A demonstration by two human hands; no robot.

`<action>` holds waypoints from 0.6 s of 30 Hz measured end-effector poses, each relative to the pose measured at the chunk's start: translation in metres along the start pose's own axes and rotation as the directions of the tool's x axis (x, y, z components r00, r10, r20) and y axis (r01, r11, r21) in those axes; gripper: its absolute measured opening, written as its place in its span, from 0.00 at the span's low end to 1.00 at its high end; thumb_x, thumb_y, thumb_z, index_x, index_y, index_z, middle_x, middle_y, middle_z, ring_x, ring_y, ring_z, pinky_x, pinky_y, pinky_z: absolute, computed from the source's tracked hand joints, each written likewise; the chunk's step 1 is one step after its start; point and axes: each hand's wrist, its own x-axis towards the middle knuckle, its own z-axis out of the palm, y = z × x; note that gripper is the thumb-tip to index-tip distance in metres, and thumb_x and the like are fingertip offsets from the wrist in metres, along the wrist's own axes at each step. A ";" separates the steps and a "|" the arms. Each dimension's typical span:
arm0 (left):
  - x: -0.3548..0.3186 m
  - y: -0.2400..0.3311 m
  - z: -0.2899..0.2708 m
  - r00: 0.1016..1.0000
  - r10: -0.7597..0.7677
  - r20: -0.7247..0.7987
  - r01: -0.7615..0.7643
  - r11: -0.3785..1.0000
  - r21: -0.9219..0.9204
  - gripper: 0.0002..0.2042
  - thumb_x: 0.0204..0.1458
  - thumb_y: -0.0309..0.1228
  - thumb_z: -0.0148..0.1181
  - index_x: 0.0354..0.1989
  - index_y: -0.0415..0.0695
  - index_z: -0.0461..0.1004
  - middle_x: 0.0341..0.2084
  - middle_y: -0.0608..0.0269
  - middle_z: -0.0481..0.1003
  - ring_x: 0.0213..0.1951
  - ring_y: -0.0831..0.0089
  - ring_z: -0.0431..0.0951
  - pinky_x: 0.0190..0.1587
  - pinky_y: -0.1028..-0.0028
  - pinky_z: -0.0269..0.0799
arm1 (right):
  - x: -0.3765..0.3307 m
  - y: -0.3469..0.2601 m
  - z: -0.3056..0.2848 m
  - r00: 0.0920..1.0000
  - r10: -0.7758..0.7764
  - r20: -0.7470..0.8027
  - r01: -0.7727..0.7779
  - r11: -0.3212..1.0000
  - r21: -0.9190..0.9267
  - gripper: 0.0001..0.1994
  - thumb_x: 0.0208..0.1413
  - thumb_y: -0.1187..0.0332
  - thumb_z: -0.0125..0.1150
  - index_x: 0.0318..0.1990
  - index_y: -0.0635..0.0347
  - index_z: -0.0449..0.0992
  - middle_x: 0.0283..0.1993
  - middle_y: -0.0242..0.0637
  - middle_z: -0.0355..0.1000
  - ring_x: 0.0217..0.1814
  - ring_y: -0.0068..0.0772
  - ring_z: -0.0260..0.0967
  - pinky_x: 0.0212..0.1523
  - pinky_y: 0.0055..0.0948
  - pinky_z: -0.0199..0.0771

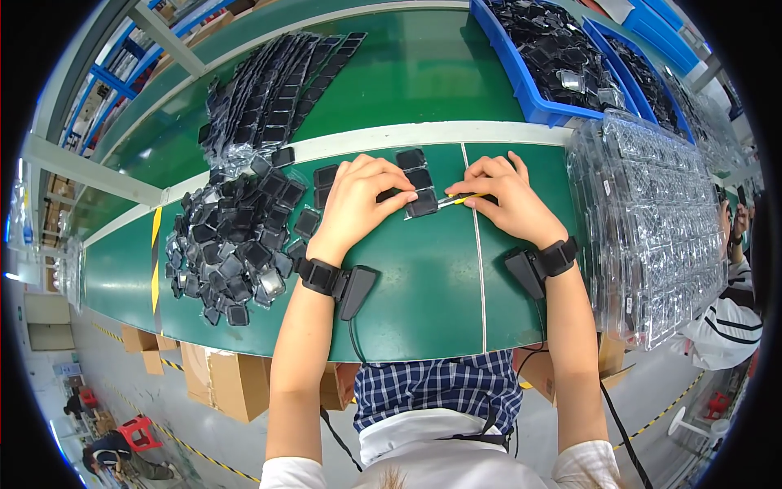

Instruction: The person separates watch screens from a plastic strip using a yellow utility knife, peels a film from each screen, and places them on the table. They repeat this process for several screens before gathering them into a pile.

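Observation:
My left hand (362, 196) lies over the green bench, its thumb and fingers pinching the edge of a short strip of black square pieces (422, 202). The strip's other squares (411, 159) reach away from me, past the fingertips. In my right hand (509, 200), closed fingers grip a slim yellow-and-silver tool (458, 199). Its narrow metal end touches or nearly touches the right side of the nearest square; its exact kind is unclear. More black squares (326, 175) lie beside my left hand, partly hidden by it.
Loose black squares form a pile (236, 236) on the left, with a stack of long black strips (277, 98) behind it. Clear plastic trays (652, 228) are stacked at the right. A blue bin (529, 102) of black pieces stands at the back. Cardboard boxes (220, 379) sit under the bench.

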 end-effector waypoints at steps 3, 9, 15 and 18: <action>0.000 -0.001 0.003 1.000 -0.021 -0.006 0.021 0.999 -0.043 0.07 0.50 0.34 0.75 0.34 0.48 0.85 0.37 0.72 0.82 0.47 0.69 0.77 0.54 0.68 0.64 | 0.000 0.000 0.000 1.000 0.001 0.002 -0.001 1.000 0.005 0.14 0.60 0.70 0.67 0.52 0.39 0.86 0.47 0.24 0.70 0.57 0.29 0.69 0.78 0.61 0.35; 0.002 0.000 0.006 0.998 -0.056 0.021 0.057 0.996 -0.064 0.07 0.50 0.34 0.74 0.33 0.48 0.84 0.37 0.73 0.81 0.47 0.69 0.77 0.56 0.67 0.63 | 0.002 0.001 0.005 0.999 -0.020 -0.033 0.019 1.000 -0.021 0.14 0.60 0.70 0.67 0.51 0.38 0.86 0.48 0.24 0.71 0.60 0.30 0.68 0.79 0.60 0.33; 0.004 -0.001 0.007 0.996 -0.069 0.062 0.075 0.992 -0.100 0.07 0.51 0.34 0.73 0.35 0.49 0.83 0.39 0.73 0.81 0.48 0.70 0.77 0.54 0.68 0.62 | 0.006 0.006 0.015 0.995 -0.054 -0.086 0.050 0.998 -0.043 0.12 0.61 0.68 0.67 0.50 0.37 0.86 0.49 0.22 0.72 0.61 0.30 0.67 0.77 0.63 0.35; 0.006 0.002 0.004 0.991 -0.098 0.091 0.108 0.987 -0.116 0.06 0.52 0.33 0.73 0.36 0.48 0.83 0.39 0.72 0.81 0.48 0.69 0.78 0.54 0.68 0.62 | 0.008 0.009 0.020 0.986 -0.096 -0.135 0.088 0.994 -0.060 0.12 0.60 0.67 0.67 0.49 0.36 0.86 0.49 0.21 0.72 0.59 0.31 0.67 0.76 0.65 0.37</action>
